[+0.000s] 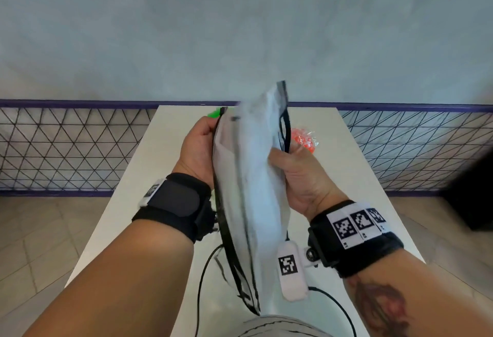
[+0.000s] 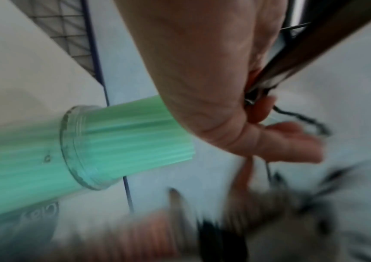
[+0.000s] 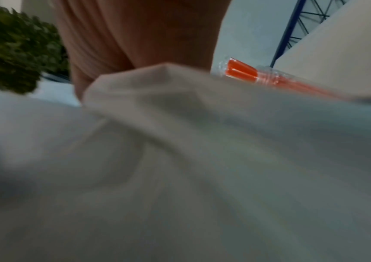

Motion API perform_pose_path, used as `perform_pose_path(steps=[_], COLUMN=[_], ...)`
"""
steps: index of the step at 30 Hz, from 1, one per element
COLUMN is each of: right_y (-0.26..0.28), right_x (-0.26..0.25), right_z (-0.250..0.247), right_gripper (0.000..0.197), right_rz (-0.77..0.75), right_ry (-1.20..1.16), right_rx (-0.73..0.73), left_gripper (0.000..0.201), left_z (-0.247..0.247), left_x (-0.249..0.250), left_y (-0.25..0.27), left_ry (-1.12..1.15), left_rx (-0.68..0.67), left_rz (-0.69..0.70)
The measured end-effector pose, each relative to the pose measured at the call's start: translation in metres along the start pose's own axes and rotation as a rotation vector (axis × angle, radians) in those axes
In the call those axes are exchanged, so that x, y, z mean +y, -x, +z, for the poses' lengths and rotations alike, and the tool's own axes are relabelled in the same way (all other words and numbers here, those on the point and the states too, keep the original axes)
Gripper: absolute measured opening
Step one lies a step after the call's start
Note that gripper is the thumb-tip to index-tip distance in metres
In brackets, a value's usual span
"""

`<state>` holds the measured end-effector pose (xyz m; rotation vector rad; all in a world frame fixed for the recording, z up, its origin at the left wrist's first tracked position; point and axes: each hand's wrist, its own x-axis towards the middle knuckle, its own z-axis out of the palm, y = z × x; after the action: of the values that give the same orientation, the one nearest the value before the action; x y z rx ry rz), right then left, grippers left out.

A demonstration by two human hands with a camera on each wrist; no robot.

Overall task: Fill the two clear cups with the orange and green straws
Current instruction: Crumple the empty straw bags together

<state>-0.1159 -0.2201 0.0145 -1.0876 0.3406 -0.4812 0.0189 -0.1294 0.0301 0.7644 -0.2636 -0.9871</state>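
Both hands hold a white bag with black trim (image 1: 250, 166) upright above the white table (image 1: 138, 176). My left hand (image 1: 198, 150) grips its left edge, and in the left wrist view its fingers (image 2: 292, 141) curl round the black trim. My right hand (image 1: 296, 168) grips the bag's right side, fingers curled into the cloth (image 3: 180, 159). Behind the bag, green straws (image 1: 214, 114) peek out at the left. In the left wrist view they fill a clear cup (image 2: 78, 150). Orange straws (image 1: 302, 140) in a clear cup (image 3: 267, 74) stand at the right.
A purple-framed wire mesh fence (image 1: 66, 147) runs behind the table, with a grey wall above. Black cables (image 1: 202, 270) hang from the wrist cameras over the near table edge. Tiled floor lies on both sides. A dark object (image 1: 477, 195) stands at the far right.
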Motion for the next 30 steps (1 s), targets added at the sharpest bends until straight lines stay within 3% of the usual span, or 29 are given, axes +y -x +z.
perform_pose_path(steps=[1, 3, 5, 6, 8, 11, 13, 16, 19, 21, 23, 25, 30], right_y=[0.001, 0.002, 0.002, 0.001, -0.003, -0.009, -0.008, 0.002, 0.008, 0.009, 0.007, 0.006, 0.008], right_x=[-0.003, -0.007, -0.01, -0.011, -0.013, -0.019, -0.02, -0.018, -0.015, -0.021, -0.027, -0.032, -0.044], right_z=[0.002, 0.002, 0.001, 0.0, 0.001, 0.011, 0.012, 0.006, 0.005, 0.007, 0.007, 0.005, 0.006], right_gripper=[0.018, 0.008, 0.021, 0.028, 0.031, 0.022, 0.042, 0.077, 0.084, 0.075, 0.074, 0.075, 0.072], right_rz=[-0.031, -0.144, -0.263, -0.314, -0.388, -0.435, -0.388, -0.284, -0.233, -0.242, -0.274, -0.317, -0.447], right_ry=[0.012, 0.136, 0.293, 0.327, 0.396, 0.429, 0.353, 0.431, 0.534, 0.554, 0.565, 0.612, 0.761], right_rx=[0.092, 0.358, 0.602, 0.667, 0.727, 0.713, 0.588, 0.281, 0.113, 0.223, 0.37, 0.428, 0.211], left_gripper=[0.034, 0.078, 0.119, 0.126, 0.113, 0.075, 0.058, 0.045, 0.032, 0.035, 0.061, 0.067, 0.047], left_z=[-0.002, -0.008, -0.011, -0.012, -0.004, 0.013, 0.018, 0.023, 0.03, 0.029, 0.019, 0.012, 0.009], left_x=[0.0, 0.0, 0.001, 0.0, -0.006, -0.012, -0.01, 0.003, 0.018, 0.024, 0.026, 0.025, 0.023], left_y=[0.001, 0.007, 0.013, 0.014, 0.017, 0.012, 0.008, 0.007, 0.006, 0.003, 0.001, 0.001, 0.001], left_ry=[-0.023, -0.087, -0.166, -0.266, -0.53, -0.671, -0.606, -0.513, -0.491, -0.539, -0.654, -0.789, -1.01], left_rx=[-0.018, -0.088, -0.243, -0.329, -0.404, -0.175, -0.034, 0.041, 0.13, 0.182, 0.201, 0.153, 0.069], left_rz=[-0.011, -0.064, -0.113, -0.125, -0.111, -0.03, 0.011, 0.058, 0.163, 0.263, 0.351, 0.426, 0.539])
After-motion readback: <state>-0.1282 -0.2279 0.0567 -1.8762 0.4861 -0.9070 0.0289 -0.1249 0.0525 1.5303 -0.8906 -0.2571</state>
